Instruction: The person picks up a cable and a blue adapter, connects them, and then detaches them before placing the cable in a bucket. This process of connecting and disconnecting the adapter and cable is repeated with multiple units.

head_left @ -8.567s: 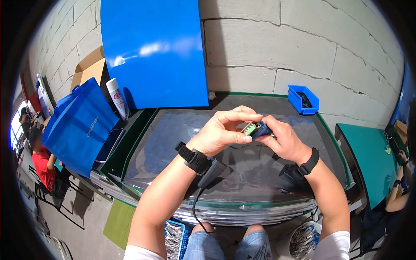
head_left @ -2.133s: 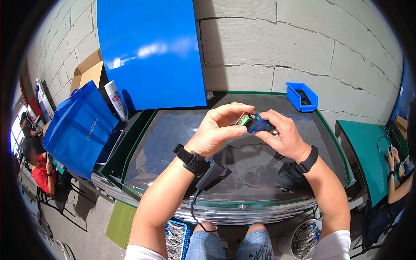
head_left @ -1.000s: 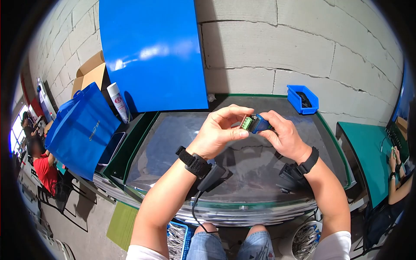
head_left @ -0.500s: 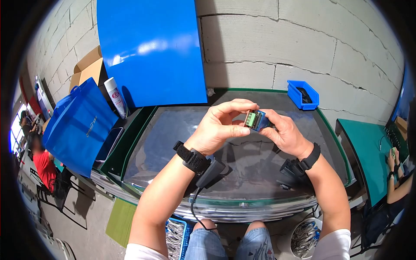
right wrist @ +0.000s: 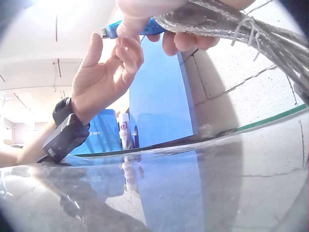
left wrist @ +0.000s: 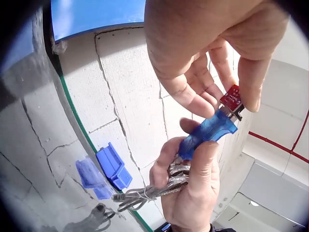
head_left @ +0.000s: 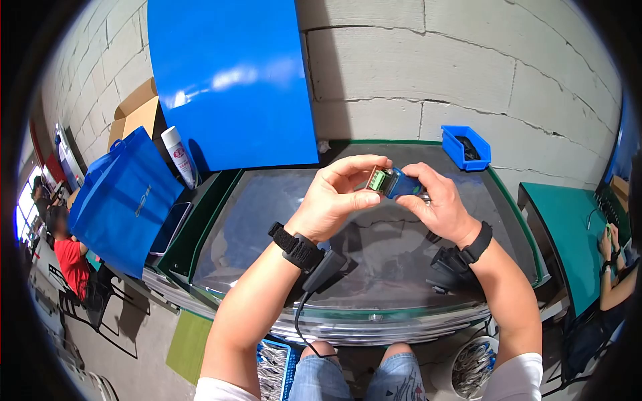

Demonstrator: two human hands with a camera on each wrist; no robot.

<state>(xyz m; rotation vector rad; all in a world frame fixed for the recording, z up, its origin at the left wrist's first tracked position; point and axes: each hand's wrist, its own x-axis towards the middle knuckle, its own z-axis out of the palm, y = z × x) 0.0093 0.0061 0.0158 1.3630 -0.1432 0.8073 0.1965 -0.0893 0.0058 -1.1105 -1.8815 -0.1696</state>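
Note:
My left hand [head_left: 329,200] pinches a small red circuit board [left wrist: 232,98] between thumb and fingers. A green terminal block [head_left: 378,180] on that board faces the head camera. From the right, my right hand [head_left: 438,204] grips a translucent blue cable plug [left wrist: 205,133], its metal end right at the board's connector. A tied bundle of silvery grey cable [left wrist: 145,195] trails from the plug under the right palm. Both hands hold these parts above the dark bench mat [head_left: 281,247]. In the right wrist view, fingers cover part of the blue plug [right wrist: 113,30].
A blue bin [head_left: 466,148] with dark contents stands at the back right. At left are a blue bag [head_left: 124,200], a spray can [head_left: 179,157] and a phone [head_left: 170,227]. Below the bench sit a blue basket [head_left: 289,374] and a white bucket [head_left: 441,377] of cables.
The board and blue plug have turned slightly between the hands, and more of the plug's blue side shows than half a second ago. Both hands keep their hold in nearly the same place.

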